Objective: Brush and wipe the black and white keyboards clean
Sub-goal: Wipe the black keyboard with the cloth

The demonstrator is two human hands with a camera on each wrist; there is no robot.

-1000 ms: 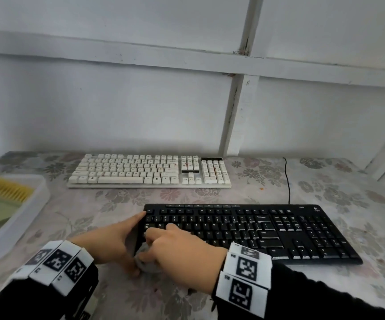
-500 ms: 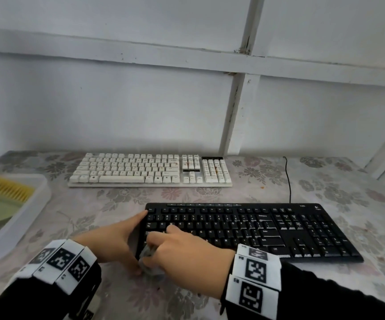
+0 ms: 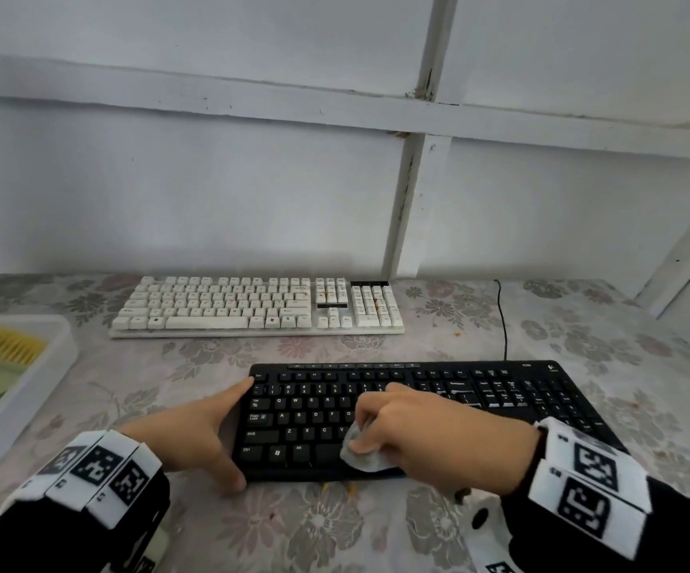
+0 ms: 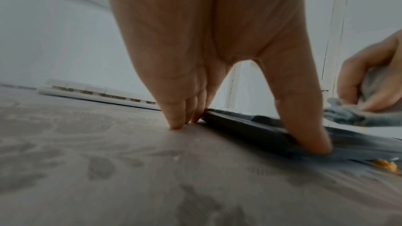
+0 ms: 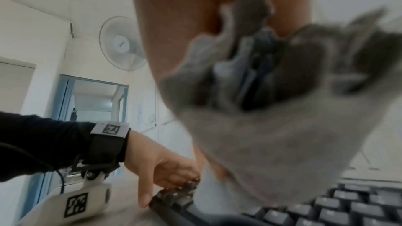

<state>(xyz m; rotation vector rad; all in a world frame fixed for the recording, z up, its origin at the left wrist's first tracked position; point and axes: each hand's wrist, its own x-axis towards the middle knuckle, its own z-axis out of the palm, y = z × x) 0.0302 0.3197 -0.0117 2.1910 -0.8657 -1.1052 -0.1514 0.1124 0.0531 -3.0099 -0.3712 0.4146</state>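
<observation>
On table, near edge: flat black plastic keyboard [image 3: 413, 415], long axis left-right.
Your right hand [image 3: 438, 434]: fingers curled round crumpled grey cloth [image 3: 361, 452], bottom rows, unwiped keys lie rightward.
Your left hand [image 3: 194, 436]: fingers straight, bracing left end.
White keyboard [image 3: 256, 306]: behind, apart.

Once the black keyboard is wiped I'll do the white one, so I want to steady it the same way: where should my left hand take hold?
Probably the white keyboard's left short end, approached from the left. It lies flat and long across the table, with that end unobstructed; the left hand braces the black keyboard this way now.
</observation>
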